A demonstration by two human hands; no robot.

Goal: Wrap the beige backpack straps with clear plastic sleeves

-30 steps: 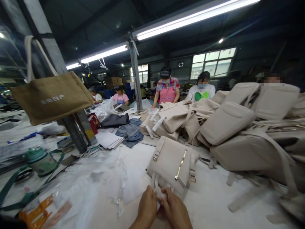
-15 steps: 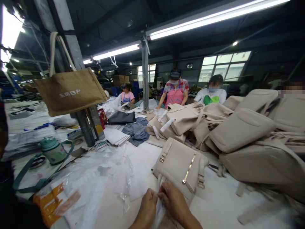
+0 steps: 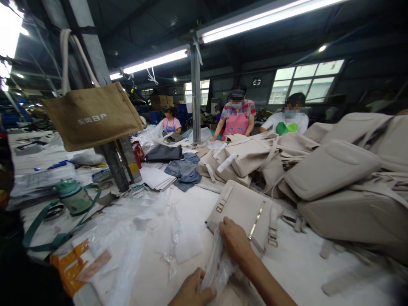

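Observation:
A clear plastic bag (image 3: 216,263) is stretched between my two hands at the front of the table. My left hand (image 3: 194,289), low in the view, pinches its near end between thumb and fingers. Farther up, the closed fingers of my right hand (image 3: 235,238) grip the plastic, right against the lower edge of a beige handbag (image 3: 239,204). That handbag lies flat, showing two buckled straps and a gold zip. My right hand and forearm hide part of its lower edge.
More beige handbags (image 3: 331,170) are heaped at the right. Loose plastic film (image 3: 127,242) and an orange packet (image 3: 72,267) lie to the left, near a green bottle (image 3: 72,197). A canvas tote (image 3: 92,117) hangs on a metal post. Several people work across the table.
My hands, close together before, have moved apart. The right went up toward the handbag and the left came down toward me, with the plastic bag drawn out between them.

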